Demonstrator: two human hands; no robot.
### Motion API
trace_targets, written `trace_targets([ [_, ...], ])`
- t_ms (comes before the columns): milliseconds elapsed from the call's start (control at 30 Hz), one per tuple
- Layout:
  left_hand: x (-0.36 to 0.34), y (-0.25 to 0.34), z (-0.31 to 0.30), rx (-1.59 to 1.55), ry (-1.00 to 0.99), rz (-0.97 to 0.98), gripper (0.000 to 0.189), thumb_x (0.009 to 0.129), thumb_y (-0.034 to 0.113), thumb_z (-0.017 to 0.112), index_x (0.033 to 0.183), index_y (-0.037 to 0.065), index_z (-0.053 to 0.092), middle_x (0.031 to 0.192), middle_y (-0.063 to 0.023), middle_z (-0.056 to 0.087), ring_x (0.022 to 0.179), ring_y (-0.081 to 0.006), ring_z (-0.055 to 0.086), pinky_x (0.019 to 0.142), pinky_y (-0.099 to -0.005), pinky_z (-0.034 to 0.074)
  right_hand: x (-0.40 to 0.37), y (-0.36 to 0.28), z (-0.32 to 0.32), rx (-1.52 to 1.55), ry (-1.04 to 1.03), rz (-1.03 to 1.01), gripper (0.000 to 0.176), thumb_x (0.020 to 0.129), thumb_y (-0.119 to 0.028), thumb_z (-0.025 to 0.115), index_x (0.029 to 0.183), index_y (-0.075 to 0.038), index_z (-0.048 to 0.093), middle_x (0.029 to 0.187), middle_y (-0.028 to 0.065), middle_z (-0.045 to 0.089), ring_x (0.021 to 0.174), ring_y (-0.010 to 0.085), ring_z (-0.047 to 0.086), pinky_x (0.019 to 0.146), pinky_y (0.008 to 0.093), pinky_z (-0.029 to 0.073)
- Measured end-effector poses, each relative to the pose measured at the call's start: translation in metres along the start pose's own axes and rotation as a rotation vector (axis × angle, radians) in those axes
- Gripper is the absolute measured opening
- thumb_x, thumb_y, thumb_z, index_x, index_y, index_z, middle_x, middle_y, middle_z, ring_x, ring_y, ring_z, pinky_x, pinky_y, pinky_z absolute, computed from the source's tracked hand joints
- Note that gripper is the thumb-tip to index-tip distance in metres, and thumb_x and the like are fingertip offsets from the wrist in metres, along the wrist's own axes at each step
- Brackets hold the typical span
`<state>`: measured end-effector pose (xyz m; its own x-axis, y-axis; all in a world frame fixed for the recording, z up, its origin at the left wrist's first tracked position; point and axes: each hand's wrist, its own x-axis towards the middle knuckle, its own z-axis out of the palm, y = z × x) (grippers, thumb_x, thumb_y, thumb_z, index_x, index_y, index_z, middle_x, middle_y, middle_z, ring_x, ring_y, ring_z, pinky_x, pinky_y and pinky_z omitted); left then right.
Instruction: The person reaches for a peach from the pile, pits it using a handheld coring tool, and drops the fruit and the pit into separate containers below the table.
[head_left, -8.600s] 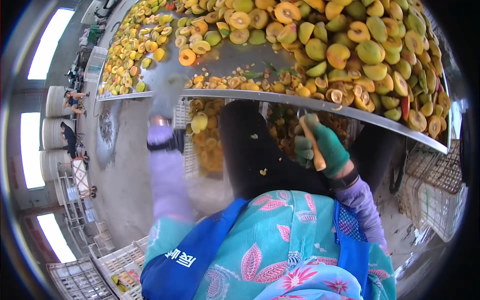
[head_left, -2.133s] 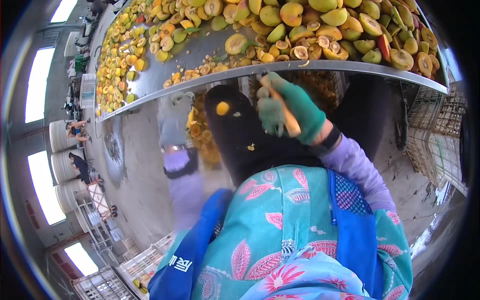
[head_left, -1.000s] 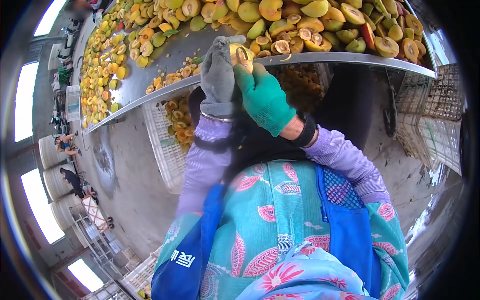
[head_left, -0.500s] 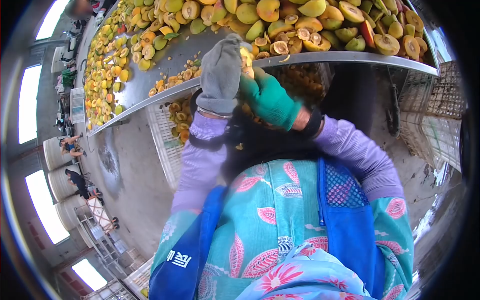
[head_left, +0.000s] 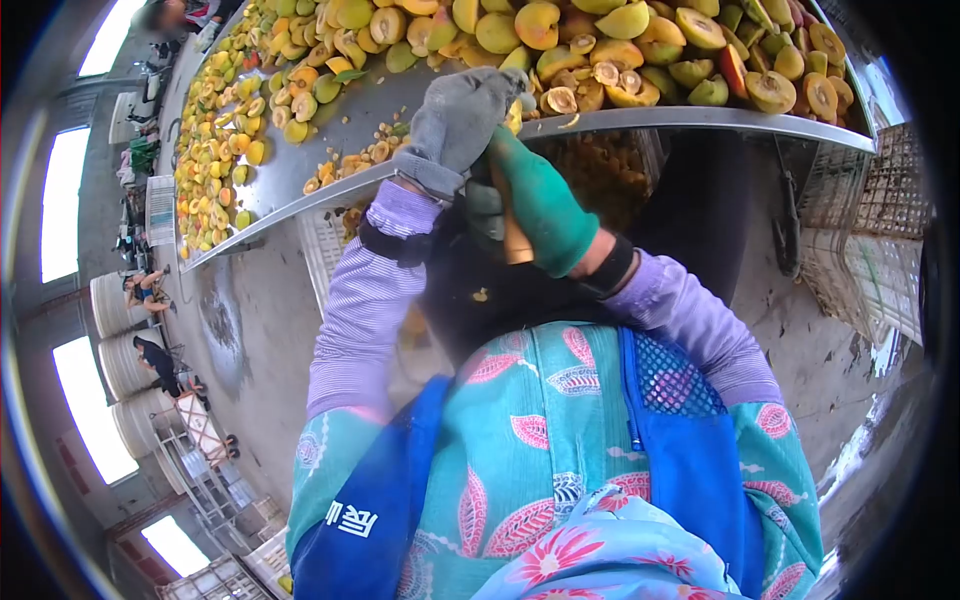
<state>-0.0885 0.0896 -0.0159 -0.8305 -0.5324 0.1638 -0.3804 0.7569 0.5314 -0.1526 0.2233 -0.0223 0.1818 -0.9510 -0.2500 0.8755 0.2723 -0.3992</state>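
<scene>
My left hand, in a grey glove, is closed around a yellow peach at the table's front edge. Only a small part of that fruit shows between the gloves. Against it, my right hand, in a green glove, is wrapped round a tool with a wooden handle. The handle sticks out below the fist, and the tool's working end is hidden. Halved peaches lie heaped on the metal table just beyond my hands. Loose pits are scattered along its edge.
Under the table is a crate and a heap of orange-brown fruit pieces. Stacked white crates stand at the right. Large round tanks and several people are far left on the concrete floor.
My left hand has turned over the fruit and its forearm has swung left. My right hand has rotated, bringing the wooden handle into sight. The fruit between them is now more covered.
</scene>
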Motion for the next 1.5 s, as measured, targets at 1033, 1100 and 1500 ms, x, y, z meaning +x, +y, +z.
trace_targets([
  [1033,-0.095,-0.198,-0.083,0.609,-0.091,-1.113,0.071,0.088,0.064,0.034,0.121,0.007,0.06,0.121,-0.026,0.057,0.117,-0.0393,0.054,0.097,-0.045,0.042,-0.003,-0.053,-0.044,-0.649,0.52,-0.347,0.037,0.094,-0.042,0.052,0.084,-0.007,0.053,0.058,0.0036,0.053,0.043,0.0136,0.05,0.04,0.0263,0.041],
  [1100,-0.078,-0.152,-0.075,0.591,-0.119,-1.075,0.076,0.088,0.065,0.034,0.13,0.005,0.053,0.124,-0.03,0.053,0.119,-0.0415,0.05,0.097,-0.0462,0.041,0.004,-0.07,-0.052,-0.676,0.573,-0.442,0.036,0.094,-0.04,0.052,0.085,-0.004,0.051,0.055,0.0045,0.053,0.042,0.0136,0.051,0.04,0.0266,0.041],
  [1500,0.02,-0.074,0.025,-0.032,-0.088,-0.345,0.05,0.089,0.049,0.049,0.114,0.007,0.063,0.107,-0.0132,0.066,0.098,-0.0276,0.061,0.088,-0.0353,0.045,0.017,-0.089,-0.042,-1.278,0.805,-0.565,0.047,0.096,-0.043,0.043,0.106,0.002,0.054,0.08,0.0181,0.065,0.069,0.0295,0.067,0.062,0.0396,0.053],
])
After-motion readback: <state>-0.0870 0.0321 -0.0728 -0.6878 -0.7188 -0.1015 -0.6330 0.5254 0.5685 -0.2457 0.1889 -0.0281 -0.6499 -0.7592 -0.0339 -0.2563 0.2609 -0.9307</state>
